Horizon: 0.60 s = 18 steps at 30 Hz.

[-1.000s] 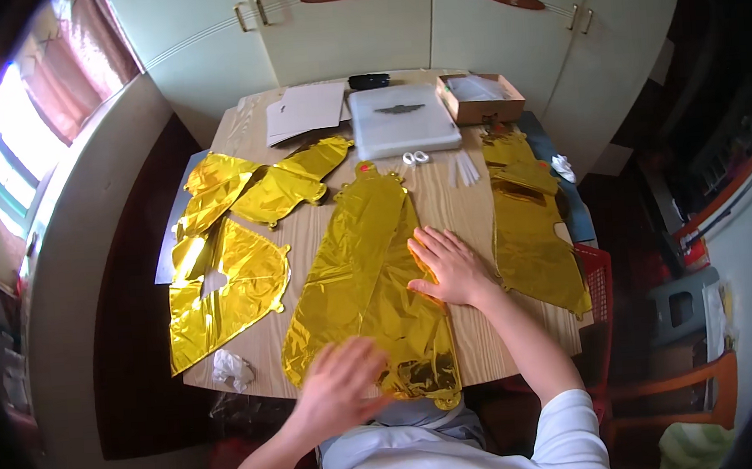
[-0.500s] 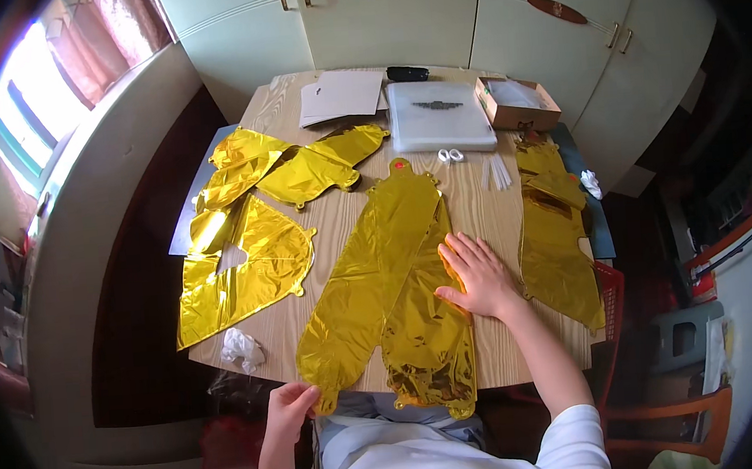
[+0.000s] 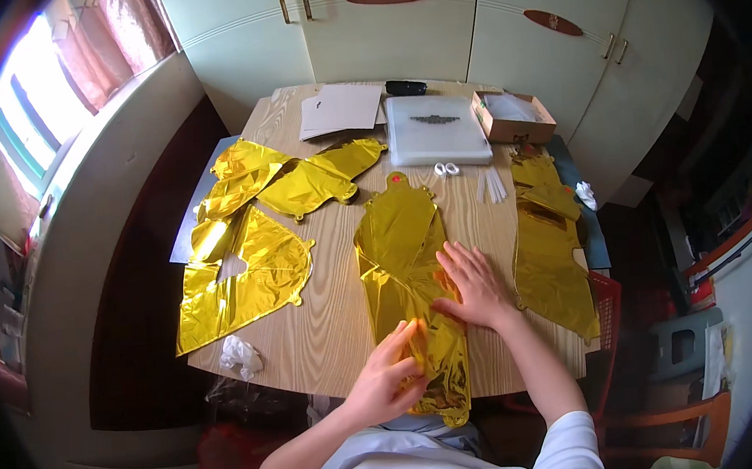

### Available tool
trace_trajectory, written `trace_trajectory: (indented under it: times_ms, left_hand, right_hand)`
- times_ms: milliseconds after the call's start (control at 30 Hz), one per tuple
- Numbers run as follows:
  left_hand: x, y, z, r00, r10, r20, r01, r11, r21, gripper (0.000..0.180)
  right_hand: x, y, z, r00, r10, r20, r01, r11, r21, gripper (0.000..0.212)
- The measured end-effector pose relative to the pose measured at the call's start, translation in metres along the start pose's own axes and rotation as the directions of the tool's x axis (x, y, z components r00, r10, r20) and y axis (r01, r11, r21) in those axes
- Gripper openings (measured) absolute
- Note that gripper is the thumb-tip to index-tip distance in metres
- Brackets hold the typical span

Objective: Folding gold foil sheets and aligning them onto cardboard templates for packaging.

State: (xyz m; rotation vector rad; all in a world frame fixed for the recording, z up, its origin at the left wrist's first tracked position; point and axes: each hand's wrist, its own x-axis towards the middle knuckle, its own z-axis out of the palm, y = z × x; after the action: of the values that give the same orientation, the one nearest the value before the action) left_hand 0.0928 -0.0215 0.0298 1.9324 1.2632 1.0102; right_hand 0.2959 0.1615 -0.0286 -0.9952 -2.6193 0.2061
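A gold foil balloon (image 3: 401,224), deflated and flat, lies lengthwise across the middle of the wooden table, its lower end at the near edge. Its left part is folded over to the right. My left hand (image 3: 388,375) is closed on the folded-over foil near the table's front; its fingertips are partly hidden. Stretched out flat, my right hand (image 3: 478,290) rests on the balloon's right edge, fingers apart. To the left is a second gold foil balloon (image 3: 278,263), crumpled and spread out. A third folded gold foil balloon (image 3: 552,257) lies along the right side.
At the back are white sheets (image 3: 341,108), a black object (image 3: 406,88), a stack of clear plastic bags (image 3: 439,138) and an open box (image 3: 515,129). White ribbon rolls (image 3: 446,169) and thin white strips (image 3: 491,187) lie before them. Crumpled tissue (image 3: 241,355) sits front left.
My left hand has moved up and to the right from the near edge, carrying the balloon's left part over onto the rest. My right hand has stayed on the right edge.
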Motion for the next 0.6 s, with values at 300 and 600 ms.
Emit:
trace_trajectory:
  times_ms: [300,600]
  left_hand:
    - [0.027,-0.008,0.024,0.994,-0.001,0.112,-0.01,0.996,0.093,0.02]
    - [0.049,-0.059,-0.039,0.999,-0.031,0.015,0.017,0.831,0.556,0.067]
  right_hand:
    - [0.001,-0.019,-0.028,0.878,-0.437,-0.197,0.474,0.853,0.22,0.025]
    - [0.0,-0.016,-0.018,0.877,-0.462,-0.132,0.479,0.818,0.317,0.023]
